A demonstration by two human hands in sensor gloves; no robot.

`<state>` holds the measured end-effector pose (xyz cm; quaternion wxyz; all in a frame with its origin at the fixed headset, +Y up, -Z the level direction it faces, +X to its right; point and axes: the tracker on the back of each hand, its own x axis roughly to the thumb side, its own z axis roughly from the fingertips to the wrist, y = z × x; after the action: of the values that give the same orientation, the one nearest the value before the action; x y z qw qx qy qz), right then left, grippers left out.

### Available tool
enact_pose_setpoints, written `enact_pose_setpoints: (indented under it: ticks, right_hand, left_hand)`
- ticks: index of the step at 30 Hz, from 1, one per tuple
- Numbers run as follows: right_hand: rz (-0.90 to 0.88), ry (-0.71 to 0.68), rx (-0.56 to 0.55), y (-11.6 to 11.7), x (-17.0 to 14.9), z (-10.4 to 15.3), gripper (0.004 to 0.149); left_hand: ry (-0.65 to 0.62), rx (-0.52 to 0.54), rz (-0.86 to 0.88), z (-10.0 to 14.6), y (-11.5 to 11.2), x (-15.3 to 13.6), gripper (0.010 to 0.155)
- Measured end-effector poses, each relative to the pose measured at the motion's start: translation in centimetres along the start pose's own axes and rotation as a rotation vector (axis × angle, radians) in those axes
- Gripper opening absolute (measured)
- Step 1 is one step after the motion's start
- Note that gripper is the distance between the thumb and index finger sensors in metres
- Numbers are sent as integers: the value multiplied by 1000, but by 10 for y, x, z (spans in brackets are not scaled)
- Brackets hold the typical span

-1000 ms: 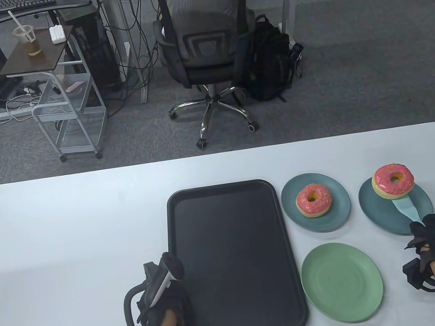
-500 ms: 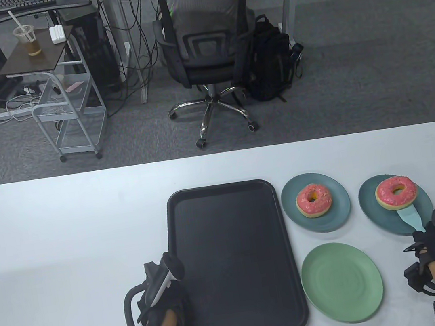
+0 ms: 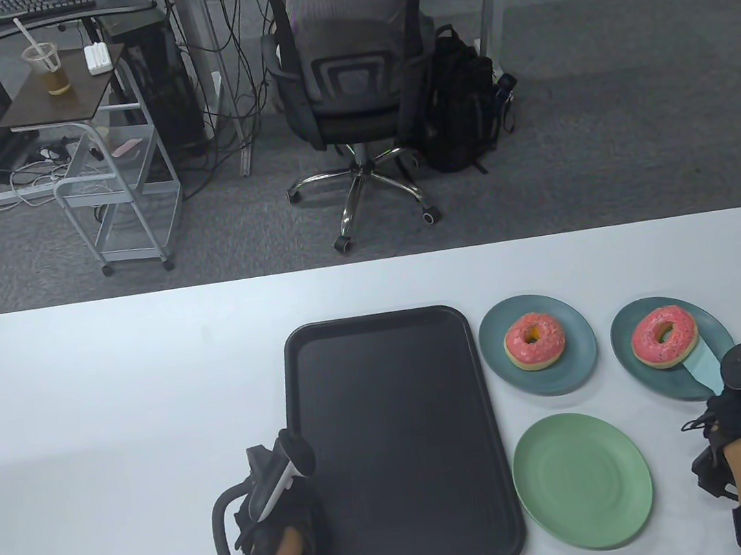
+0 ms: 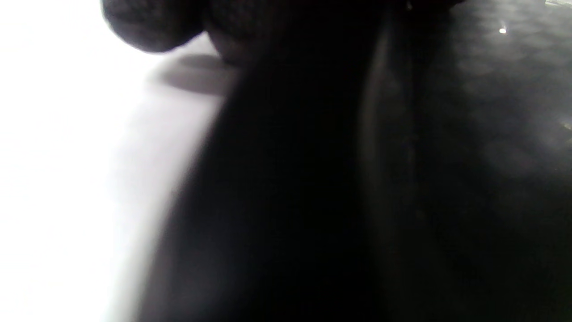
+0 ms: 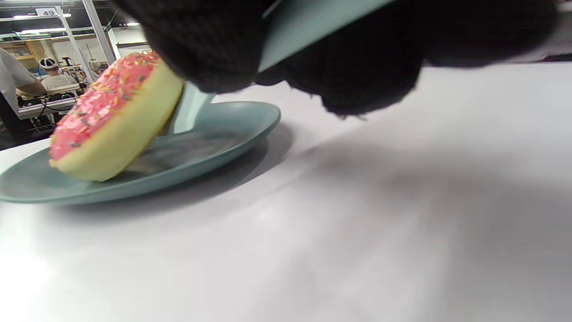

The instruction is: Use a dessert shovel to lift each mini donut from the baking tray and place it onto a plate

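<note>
My right hand (image 3: 731, 408) grips the handle of the pale teal dessert shovel (image 3: 702, 368). Its blade is tipped up over the right dark teal plate (image 3: 715, 327). A pink-iced donut (image 3: 664, 336) leans on the blade, and in the right wrist view the donut (image 5: 111, 120) has its lower edge on that plate (image 5: 223, 129). A second donut (image 3: 534, 340) lies flat on the other dark teal plate (image 3: 553, 379). The black baking tray (image 3: 396, 447) holds nothing. My left hand (image 3: 278, 521) sits at the tray's left rim, its fingers hidden under the tracker.
A light green plate (image 3: 581, 479) with nothing on it lies in front of the two dark ones. Beyond the white table (image 3: 117, 399) stand an office chair (image 3: 351, 79) and a small cart (image 3: 116, 183).
My right hand drew back and lowered the shovel. The donut came down from above the right plate, slid left and now tilts with its edge on the plate. The left hand stayed put.
</note>
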<state>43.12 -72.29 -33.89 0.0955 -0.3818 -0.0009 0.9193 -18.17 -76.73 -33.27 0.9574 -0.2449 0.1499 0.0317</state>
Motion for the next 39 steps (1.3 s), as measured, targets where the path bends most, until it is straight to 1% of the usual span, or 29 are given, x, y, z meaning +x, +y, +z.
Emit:
enact_pose_setpoints:
  ticks: [12, 22, 27, 33, 39]
  right_hand:
    - [89, 40, -70, -3, -14, -2, 58]
    - [64, 81, -74, -7, -31, -5, 58]
    - [38, 89, -81, -12, -34, -3, 58]
    - [-28, 52, -87, -22, -30, 4, 59]
    - [-111, -34, -67, -31, -16, 17, 60]
  left_hand:
    - [0, 0, 0, 0, 0, 0, 73]
    - [0, 0, 0, 0, 0, 0, 73]
    - [0, 0, 0, 0, 0, 0, 74]
    - [0, 0, 0, 0, 0, 0, 73]
    - [0, 0, 0, 0, 0, 0, 73]
